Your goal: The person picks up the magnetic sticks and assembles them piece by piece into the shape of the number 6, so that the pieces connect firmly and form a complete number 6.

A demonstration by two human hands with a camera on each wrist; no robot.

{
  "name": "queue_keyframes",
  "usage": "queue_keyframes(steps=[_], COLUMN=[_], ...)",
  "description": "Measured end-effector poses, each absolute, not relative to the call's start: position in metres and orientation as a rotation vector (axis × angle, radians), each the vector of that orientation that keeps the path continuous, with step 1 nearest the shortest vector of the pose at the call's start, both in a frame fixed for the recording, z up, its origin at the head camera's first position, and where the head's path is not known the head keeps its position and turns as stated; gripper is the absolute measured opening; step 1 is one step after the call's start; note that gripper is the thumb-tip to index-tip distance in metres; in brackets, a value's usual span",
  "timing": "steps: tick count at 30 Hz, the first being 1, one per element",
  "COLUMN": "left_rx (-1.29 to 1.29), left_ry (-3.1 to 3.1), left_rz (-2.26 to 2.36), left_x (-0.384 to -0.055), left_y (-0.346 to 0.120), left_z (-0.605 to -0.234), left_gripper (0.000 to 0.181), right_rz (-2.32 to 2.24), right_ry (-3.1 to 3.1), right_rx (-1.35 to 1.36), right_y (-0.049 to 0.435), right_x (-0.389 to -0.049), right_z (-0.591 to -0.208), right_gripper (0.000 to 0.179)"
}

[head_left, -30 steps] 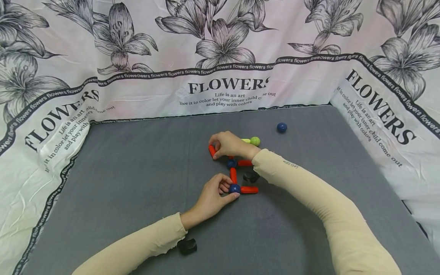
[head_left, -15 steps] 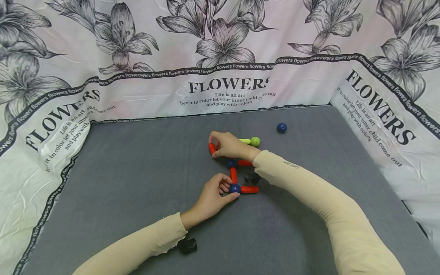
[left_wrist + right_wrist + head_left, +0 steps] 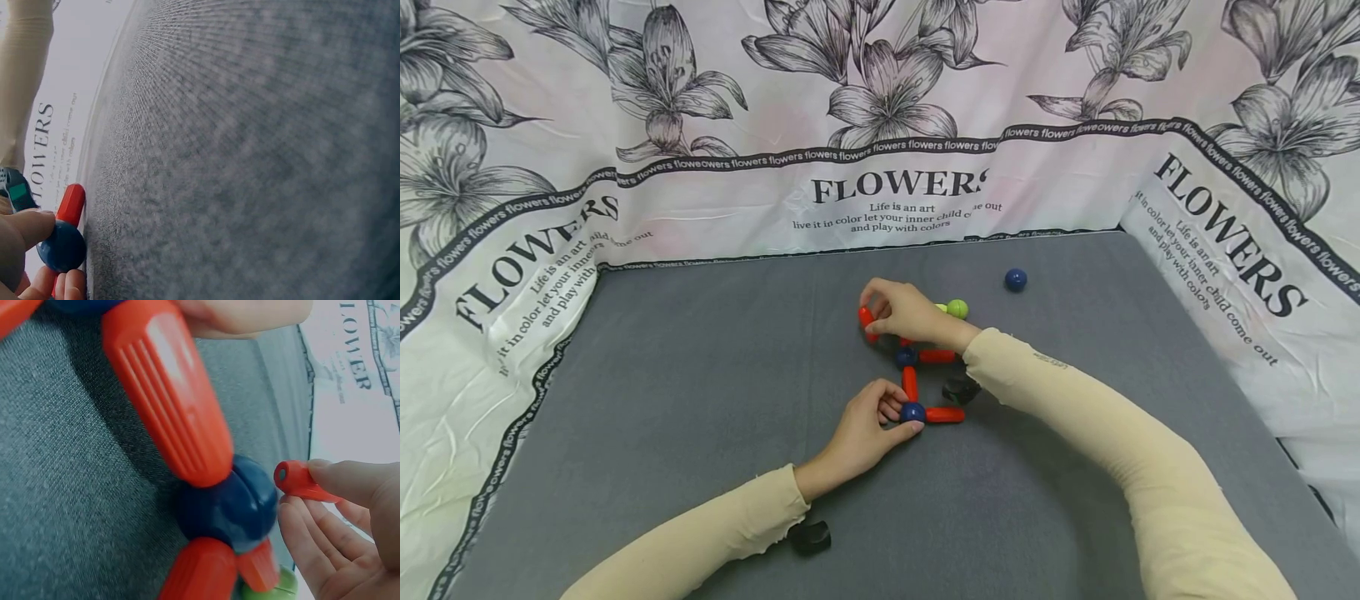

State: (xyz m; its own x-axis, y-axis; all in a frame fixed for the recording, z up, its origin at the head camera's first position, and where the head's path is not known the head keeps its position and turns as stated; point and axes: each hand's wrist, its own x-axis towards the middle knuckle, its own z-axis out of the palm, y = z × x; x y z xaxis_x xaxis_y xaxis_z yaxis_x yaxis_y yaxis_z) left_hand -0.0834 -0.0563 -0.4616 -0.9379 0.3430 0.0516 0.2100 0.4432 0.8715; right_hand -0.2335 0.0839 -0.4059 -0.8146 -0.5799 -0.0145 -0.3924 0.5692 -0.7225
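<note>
My left hand (image 3: 857,429) grips a blue magnetic ball (image 3: 913,412) at the near end of a small figure on the table. From that ball a red magnetic rod (image 3: 945,415) points right, and another red rod runs away to a second blue ball (image 3: 906,357). The second ball bears a red rod to the right (image 3: 937,356) and one on its far side, partly hidden. Beyond it, my right hand (image 3: 910,310) pinches a separate red rod (image 3: 306,481) between thumb and fingers, apart from the second ball. A green ball (image 3: 957,309) shows behind the right wrist.
A loose blue ball (image 3: 1016,279) lies at the back right of the grey tabletop (image 3: 700,375). Flower-printed cloth (image 3: 880,100) hangs round the back and sides. A black wrist camera (image 3: 810,537) sits under the left sleeve.
My right hand and forearm have shifted slightly right and away, and the pinched red rod has moved with them. My left hand stays still on the near blue ball.
</note>
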Motion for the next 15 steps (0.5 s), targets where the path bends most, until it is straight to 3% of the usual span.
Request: queue_keyframes(steps=[15], left_rx=[0.486], left_ry=[2.535], left_rz=[1.485], left_x=[-0.086], left_y=[-0.057], left_z=[-0.459], left_gripper=[0.033], right_rz=[-1.189], right_ry=[2.535], right_rx=[-0.713], right_y=[0.120], right_x=[-0.217], right_z=[-0.377], right_gripper=[0.037])
